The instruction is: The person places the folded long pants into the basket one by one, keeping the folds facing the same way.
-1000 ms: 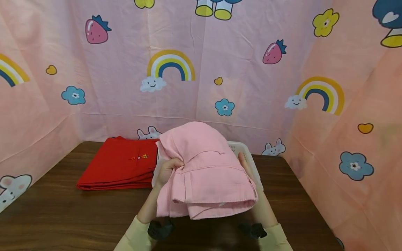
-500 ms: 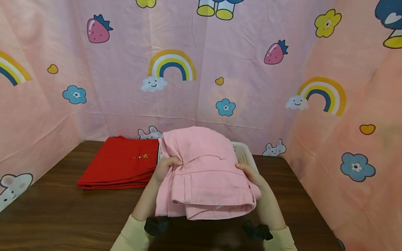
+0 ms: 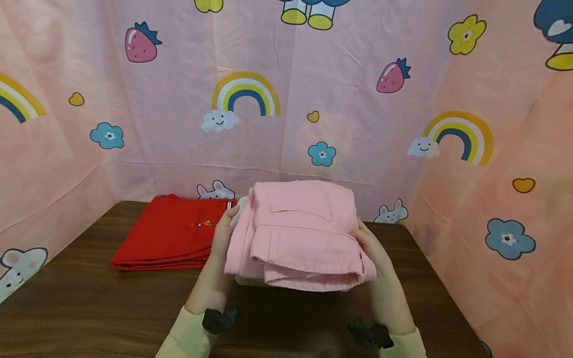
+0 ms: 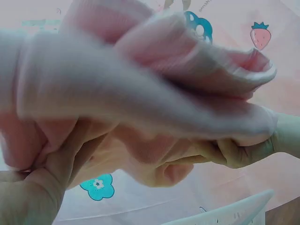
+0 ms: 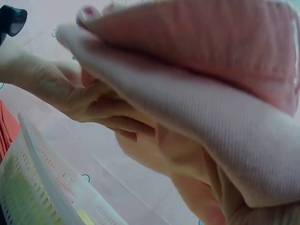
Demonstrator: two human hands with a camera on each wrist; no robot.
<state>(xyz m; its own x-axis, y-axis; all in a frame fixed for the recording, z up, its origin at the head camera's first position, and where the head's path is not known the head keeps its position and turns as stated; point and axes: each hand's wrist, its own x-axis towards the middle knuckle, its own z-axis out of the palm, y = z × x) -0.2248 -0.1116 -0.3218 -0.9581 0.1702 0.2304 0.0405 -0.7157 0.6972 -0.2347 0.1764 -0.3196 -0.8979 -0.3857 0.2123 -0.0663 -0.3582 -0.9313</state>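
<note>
Folded pink trousers (image 3: pixel 306 233), with a waistband and pocket seams, lie over a white perforated basket (image 3: pixel 250 282). The trousers hide most of it. My left hand (image 3: pixel 221 233) is at their left edge, thumb up by the basket's rim. On the other side my right hand (image 3: pixel 371 246) holds the right edge, thumb on top. The wrist views show the trousers from below, blurred, with the left hand (image 4: pixel 51 178) gripping the cloth and fingers of the right hand (image 4: pixel 234 152) underneath. The basket's wall (image 5: pixel 47 183) shows lower down in the right wrist view.
A folded red garment (image 3: pixel 170 236) with small embroidery lies on the dark wooden table (image 3: pixel 89 308), left of the basket. A pink printed cloth (image 3: pixel 286 144) hangs behind and along both sides.
The trousers' top has flattened out and their front edge has risen in view. The left thumb has left the cloth's upper side; the left hand shifted outward. More of the basket's front shows below.
</note>
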